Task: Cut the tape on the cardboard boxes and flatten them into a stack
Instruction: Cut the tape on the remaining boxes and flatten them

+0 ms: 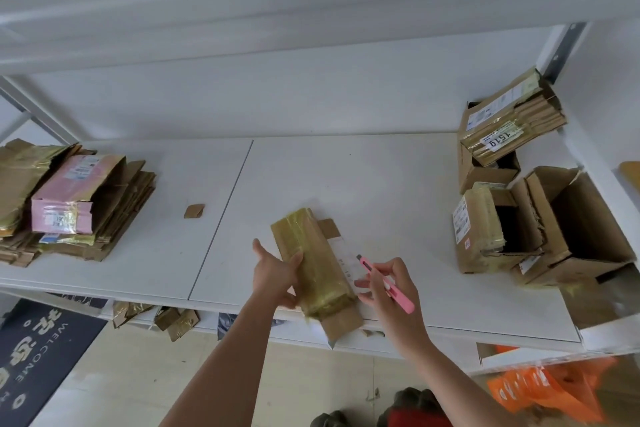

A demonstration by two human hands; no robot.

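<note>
A narrow cardboard box (318,263) wrapped in yellowish tape lies on the white shelf (381,191) near its front edge, one end flap hanging over the edge. My left hand (275,274) grips the box's left side, fingers curled round it. My right hand (389,282) holds a pink utility knife (388,282) just right of the box, with the blade end pointing up and left toward it. A stack of flattened boxes (69,204) with a pink one on top sits at the shelf's left end.
Several unflattened boxes (540,218), some open, pile up at the right end of the shelf. A small cardboard scrap (194,211) lies left of centre. Cardboard scraps (173,319), a welcome mat (38,357) and an orange bag (547,388) are on the floor below.
</note>
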